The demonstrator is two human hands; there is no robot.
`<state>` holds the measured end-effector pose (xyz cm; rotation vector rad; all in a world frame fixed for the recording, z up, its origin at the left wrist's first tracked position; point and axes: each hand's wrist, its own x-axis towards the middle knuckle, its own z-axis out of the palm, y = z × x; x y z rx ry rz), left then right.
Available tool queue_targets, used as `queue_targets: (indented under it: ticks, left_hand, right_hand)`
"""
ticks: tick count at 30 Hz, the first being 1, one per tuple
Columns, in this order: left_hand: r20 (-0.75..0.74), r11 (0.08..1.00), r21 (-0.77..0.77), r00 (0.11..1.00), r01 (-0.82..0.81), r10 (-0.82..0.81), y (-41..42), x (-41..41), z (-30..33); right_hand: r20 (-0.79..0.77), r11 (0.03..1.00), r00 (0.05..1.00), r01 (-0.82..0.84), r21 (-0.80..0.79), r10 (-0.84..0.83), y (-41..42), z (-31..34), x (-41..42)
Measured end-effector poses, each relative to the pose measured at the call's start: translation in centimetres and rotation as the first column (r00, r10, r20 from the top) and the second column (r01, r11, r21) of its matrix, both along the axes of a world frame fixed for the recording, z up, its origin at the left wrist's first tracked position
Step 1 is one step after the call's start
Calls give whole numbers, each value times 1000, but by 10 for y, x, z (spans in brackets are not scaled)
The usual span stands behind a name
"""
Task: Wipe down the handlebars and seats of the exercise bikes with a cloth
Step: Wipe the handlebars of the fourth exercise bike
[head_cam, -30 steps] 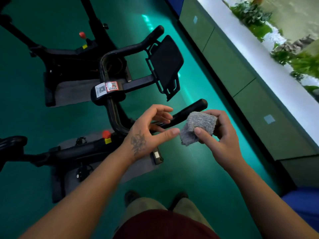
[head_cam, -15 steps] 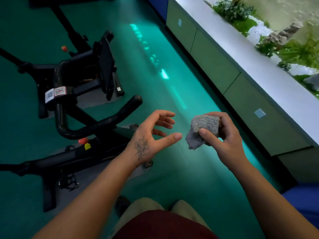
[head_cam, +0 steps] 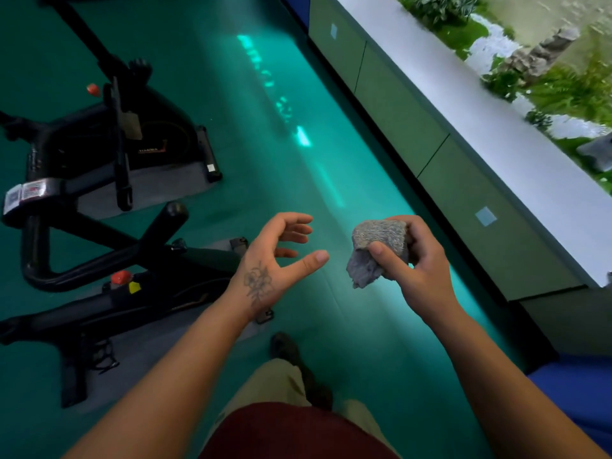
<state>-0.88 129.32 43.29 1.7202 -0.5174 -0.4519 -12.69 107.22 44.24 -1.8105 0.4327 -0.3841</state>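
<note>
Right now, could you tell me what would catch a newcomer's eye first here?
Probably the right hand at centre, gripping a bunched grey cloth, with the tattooed left hand open beside it. At left stand black exercise bikes on a glowing teal floor.

I'm seeing a dim room with daylight pouring in from the window (head_cam: 530, 77) on the right. Bright teal glare streaks the floor (head_cam: 298, 134). The bikes (head_cam: 99, 154) sit in murky shadow. Garden edge smeared with motion blur; wide-angle bending the ledge (head_cam: 496, 154).
</note>
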Motion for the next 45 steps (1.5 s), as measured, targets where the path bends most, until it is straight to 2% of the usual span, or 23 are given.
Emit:
queue_targets:
  ticks: [16,26,31,36,45]
  left_hand:
    - [-18,992,-23,992,-128,127,-70,156,-27]
    - [-15,957,27,957,-290,291,-102,222,-20]
    - [-14,902,36,902,-431,431,-140,259,-25]
    - [-16,835,76,837,-544,547,-185,294,-24]
    - [-47,661,62,659,-748,750,-208,326,-16]
  right_hand:
    - [-53,996,996,-71,-53,69,-79,-13,174]
    - [-62,974,972,-226,-9,225,-128,-14,280]
    - [-53,935,934,-354,24,354,-171,-23,352]
    - [-63,855,854,-518,-18,516,-219,-23,422]
    - [-85,714,711,-700,4,698,-243,-16,526]
